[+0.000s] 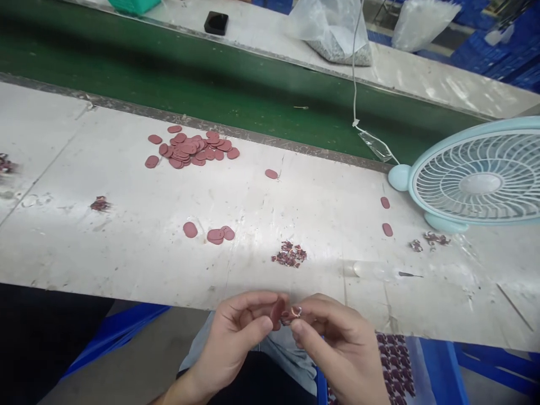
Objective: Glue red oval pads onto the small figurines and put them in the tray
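Observation:
Close to the table's front edge, my left hand (238, 334) pinches a dull red oval disc (276, 314) between thumb and fingers. Facing it, my right hand (337, 337) grips a small dark red piece with a pale ring-like part (295, 312), too small to name. The piece and the disc meet or nearly touch; I cannot tell if they are joined. Just beyond my hands lies a small heap of similar dark red pieces (289, 255). A few loose oval discs (215, 235) rest to the left of that heap.
Farther back is a large pile of oval discs (189, 149). A light blue fan (481, 180) stands at the right, near a clear bottle with a needle tip (379, 271). A green channel (211, 84) runs behind the table. Below right, a blue crate (442, 365) holds dark red pieces.

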### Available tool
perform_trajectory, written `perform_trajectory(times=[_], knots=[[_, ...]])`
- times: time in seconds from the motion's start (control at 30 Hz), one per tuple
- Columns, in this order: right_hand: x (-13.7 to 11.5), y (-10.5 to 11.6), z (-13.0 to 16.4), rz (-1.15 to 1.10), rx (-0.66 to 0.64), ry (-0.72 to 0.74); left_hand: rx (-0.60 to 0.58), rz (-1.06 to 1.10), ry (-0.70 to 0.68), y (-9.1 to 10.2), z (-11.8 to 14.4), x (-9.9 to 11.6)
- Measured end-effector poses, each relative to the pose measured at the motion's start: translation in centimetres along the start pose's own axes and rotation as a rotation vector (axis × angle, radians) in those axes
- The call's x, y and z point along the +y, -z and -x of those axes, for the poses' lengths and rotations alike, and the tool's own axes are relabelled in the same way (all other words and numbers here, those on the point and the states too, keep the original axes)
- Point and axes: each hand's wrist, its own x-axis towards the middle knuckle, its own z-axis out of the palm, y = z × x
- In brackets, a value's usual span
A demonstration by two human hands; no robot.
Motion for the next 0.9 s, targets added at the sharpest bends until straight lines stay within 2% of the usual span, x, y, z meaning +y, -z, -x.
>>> perform_trajectory(times=[0.17,0.4,0.63,0.9], knots=[[0.3,-1.1,-0.2,-0.039,0.037,-0.005,-0.017,-0.004,-0.01,0.0,0.2,-0.4],[0.2,-1.1,0.1,-0.032,0.066,-0.028,-0.006,-0.033,-0.031,0.0,0.0,-0.4],[0.7,-1.3,0.2,-0.054,0.071,0.042,0.016,-0.083,-0.077,0.2,0.0,-0.6],[1.5,-1.1,0.3,-0.139,0.065,0.038,0.046,-0.118,-0.111,-0.6,0.0,-0.7]])
